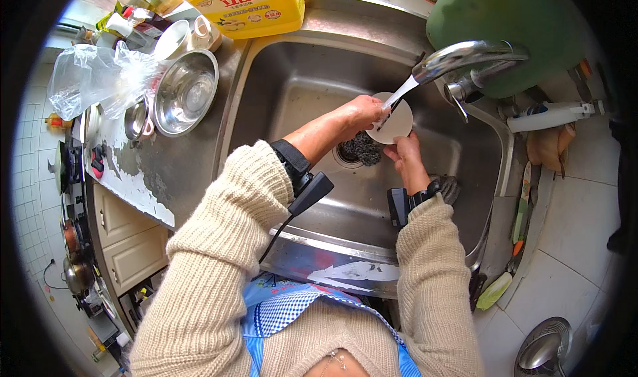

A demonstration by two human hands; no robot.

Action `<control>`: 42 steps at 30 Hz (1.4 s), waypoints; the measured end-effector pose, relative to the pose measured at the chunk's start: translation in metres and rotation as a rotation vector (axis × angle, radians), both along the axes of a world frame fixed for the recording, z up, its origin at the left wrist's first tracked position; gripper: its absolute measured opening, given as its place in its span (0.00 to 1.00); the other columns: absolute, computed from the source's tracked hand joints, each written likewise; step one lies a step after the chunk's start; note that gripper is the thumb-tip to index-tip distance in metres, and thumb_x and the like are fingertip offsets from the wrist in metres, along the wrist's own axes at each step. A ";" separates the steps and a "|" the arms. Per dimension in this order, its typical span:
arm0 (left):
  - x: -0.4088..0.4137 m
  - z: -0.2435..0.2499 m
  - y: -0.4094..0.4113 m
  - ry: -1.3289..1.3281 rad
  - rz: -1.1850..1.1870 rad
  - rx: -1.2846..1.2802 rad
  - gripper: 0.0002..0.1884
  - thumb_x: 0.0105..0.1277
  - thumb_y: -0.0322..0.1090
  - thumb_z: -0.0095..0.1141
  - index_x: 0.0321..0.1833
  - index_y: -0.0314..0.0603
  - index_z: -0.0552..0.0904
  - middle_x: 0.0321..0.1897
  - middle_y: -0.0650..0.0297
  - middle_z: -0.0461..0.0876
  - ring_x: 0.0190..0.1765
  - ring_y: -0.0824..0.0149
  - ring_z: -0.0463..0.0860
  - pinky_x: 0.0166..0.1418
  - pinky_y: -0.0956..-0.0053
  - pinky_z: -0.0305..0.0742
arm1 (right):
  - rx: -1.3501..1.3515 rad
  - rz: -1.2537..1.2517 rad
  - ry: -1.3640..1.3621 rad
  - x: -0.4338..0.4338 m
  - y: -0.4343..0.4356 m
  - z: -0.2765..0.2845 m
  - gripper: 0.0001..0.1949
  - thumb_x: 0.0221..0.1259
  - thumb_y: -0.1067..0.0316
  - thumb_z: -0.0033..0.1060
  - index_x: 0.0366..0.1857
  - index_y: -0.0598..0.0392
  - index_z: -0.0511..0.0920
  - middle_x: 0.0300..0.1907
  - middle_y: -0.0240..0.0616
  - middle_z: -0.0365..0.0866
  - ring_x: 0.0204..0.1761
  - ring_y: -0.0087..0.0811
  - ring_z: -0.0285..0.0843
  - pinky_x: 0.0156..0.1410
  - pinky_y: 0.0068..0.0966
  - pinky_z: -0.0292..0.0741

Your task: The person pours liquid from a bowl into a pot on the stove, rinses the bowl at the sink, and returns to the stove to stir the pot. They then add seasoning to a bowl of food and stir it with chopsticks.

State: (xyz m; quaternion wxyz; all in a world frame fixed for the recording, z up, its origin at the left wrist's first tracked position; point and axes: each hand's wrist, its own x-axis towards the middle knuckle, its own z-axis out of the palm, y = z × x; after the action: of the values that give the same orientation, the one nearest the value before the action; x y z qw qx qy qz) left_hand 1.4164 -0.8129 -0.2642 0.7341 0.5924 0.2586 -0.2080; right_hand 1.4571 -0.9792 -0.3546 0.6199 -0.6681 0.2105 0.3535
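Over the stainless steel sink [309,85], a round white dish [400,120] is held tilted under running water [402,90] from the chrome faucet [463,58]. My right hand [409,159] grips its lower edge, thumb on the near face. Curled fingers of my left hand [360,115] lie against the dish's left side, partly covering it. Dark streaks show on the dish beside those fingers; I cannot tell whether they are a pattern or a thin object. Just below the hands, a dark grey mesh scrubber [365,149] partly covers the drain [346,159].
A metal bowl [187,93], a clear plastic bag [82,75] and cups [172,40] crowd the left counter. The yellow detergent jug [244,8] stands behind the sink, a large green container [498,18] behind the faucet. A grey cloth [449,190] lies by my right wrist.
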 end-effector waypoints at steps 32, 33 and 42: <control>-0.121 0.016 0.080 -0.067 -0.043 0.752 0.09 0.62 0.34 0.60 0.41 0.36 0.80 0.29 0.58 0.83 0.32 0.66 0.81 0.36 0.69 0.75 | 0.129 0.246 -0.405 -0.021 0.034 0.087 0.09 0.63 0.67 0.64 0.42 0.59 0.83 0.36 0.35 0.86 0.40 0.24 0.81 0.51 0.23 0.75; -0.116 0.017 0.077 -0.107 -0.008 0.639 0.09 0.64 0.34 0.60 0.40 0.37 0.79 0.27 0.63 0.82 0.28 0.73 0.79 0.31 0.74 0.74 | 0.129 0.264 -0.442 -0.024 0.030 0.091 0.10 0.63 0.68 0.64 0.43 0.59 0.83 0.37 0.35 0.86 0.41 0.24 0.81 0.52 0.23 0.75; -0.026 0.079 0.000 -0.507 0.338 0.173 0.03 0.71 0.30 0.56 0.41 0.41 0.76 0.33 0.64 0.83 0.31 0.75 0.80 0.37 0.78 0.80 | -0.107 0.293 -0.826 -0.043 -0.009 0.123 0.21 0.58 0.73 0.58 0.58 0.63 0.74 0.59 0.48 0.76 0.61 0.41 0.75 0.67 0.33 0.70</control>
State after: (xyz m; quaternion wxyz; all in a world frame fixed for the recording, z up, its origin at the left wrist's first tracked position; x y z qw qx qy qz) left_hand 1.3909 -0.8132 -0.1856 0.7463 0.6342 0.1788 0.0940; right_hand 1.4145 -0.9877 -0.2316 0.5601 -0.8072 -0.1337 0.1297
